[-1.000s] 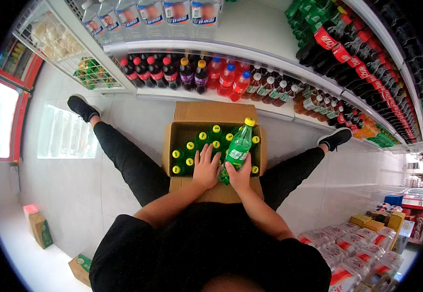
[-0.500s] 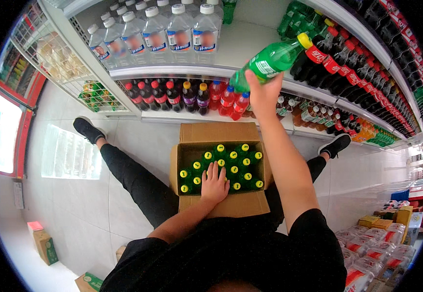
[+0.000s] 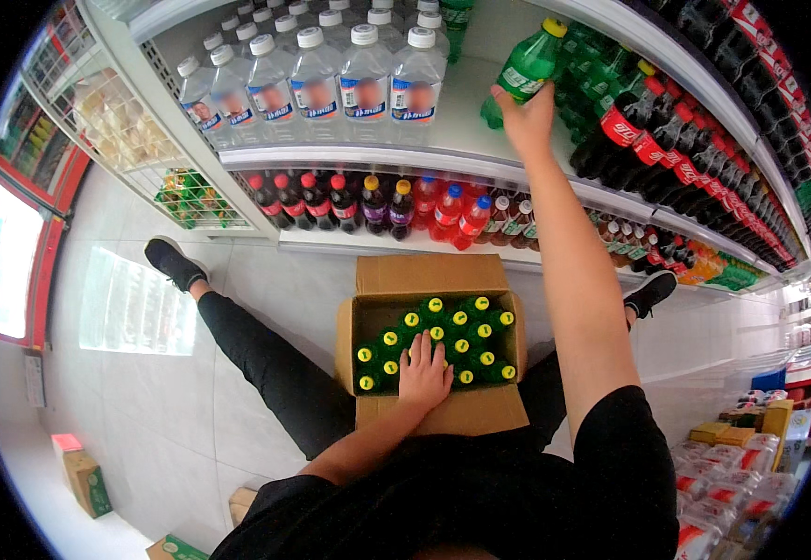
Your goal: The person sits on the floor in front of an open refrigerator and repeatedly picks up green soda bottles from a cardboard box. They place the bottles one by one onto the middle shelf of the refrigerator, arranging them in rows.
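Pale floor tiles (image 3: 158, 401) spread beneath the person, with small cartons (image 3: 86, 483) at the near left and shrink-wrapped packs (image 3: 732, 495) at the near right. Between the outstretched legs sits a cardboard box (image 3: 430, 273), its near and far flaps folded outward. Inside it, upright green bottles (image 3: 462, 345) with yellow caps crowd the right side and thin out toward the far left corner. On top of them, near the middle, lies the left hand (image 3: 424, 378), its fingers extended and fairly close together over the caps, gripping no bottle that shows.

Farther off, the lower shelf (image 3: 331, 241) bears a row of dark bottles (image 3: 377, 205) and, to their right, red drinks with blue caps (image 3: 447, 213). Above and beyond, the upper shelf (image 3: 475, 103) holds clear bottles (image 3: 312, 84) on the left, then a cluster of green bottles (image 3: 597, 79) and cola bottles (image 3: 639, 121) on the right. Just left of that cluster, the right hand (image 3: 528, 121) has its fingers wrapped around a green bottle (image 3: 531, 65), slightly tilted; whether its base touches the shelf, I cannot tell.

So far, one bottle is out and at shelf height, beside others like it; well over a dozen remain boxed.
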### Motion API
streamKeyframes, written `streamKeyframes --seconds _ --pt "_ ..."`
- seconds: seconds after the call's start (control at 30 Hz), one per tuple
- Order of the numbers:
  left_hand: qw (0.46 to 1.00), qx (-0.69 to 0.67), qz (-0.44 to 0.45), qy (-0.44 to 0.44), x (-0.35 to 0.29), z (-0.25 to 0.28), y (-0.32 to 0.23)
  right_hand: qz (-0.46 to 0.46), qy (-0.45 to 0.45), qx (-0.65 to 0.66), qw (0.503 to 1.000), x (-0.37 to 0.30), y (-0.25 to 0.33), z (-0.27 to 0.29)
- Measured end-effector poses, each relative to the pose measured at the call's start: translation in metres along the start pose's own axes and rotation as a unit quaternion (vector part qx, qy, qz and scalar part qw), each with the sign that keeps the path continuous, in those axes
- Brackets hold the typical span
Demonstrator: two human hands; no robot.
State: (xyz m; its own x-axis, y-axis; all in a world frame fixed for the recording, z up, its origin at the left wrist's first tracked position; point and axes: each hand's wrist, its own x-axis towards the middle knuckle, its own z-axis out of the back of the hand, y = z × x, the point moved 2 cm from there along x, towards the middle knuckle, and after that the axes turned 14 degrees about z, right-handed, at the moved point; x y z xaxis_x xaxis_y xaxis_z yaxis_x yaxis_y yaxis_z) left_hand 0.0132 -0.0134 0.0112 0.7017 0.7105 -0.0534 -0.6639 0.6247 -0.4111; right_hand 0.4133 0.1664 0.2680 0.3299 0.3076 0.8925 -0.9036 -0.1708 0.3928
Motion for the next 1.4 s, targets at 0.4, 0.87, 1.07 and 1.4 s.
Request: streamKeyframes --seconds 0.4,0.87,1.07,1.4 --pt "1.0 0.015 -0.001 -0.016 0.005 -0.002 0.001 -0.006 0.045 -0.05 0.998 0.047 -0.08 -0.058" --pt "1.0 0.005 -0.008 -0.003 0.014 -0.003 -0.001 0.041 0.054 -0.068 0.995 0.076 -0.18 -0.114" --pt "1.0 0.011 0.006 0.004 0.013 0.001 -0.001 0.007 0.02 -0.052 0.998 0.075 -0.144 -0.127" --pt "1.0 0.008 -0.001 0.013 0.018 0.005 -0.003 -0.031 0.026 -0.061 0.997 0.058 -0.145 -0.119"
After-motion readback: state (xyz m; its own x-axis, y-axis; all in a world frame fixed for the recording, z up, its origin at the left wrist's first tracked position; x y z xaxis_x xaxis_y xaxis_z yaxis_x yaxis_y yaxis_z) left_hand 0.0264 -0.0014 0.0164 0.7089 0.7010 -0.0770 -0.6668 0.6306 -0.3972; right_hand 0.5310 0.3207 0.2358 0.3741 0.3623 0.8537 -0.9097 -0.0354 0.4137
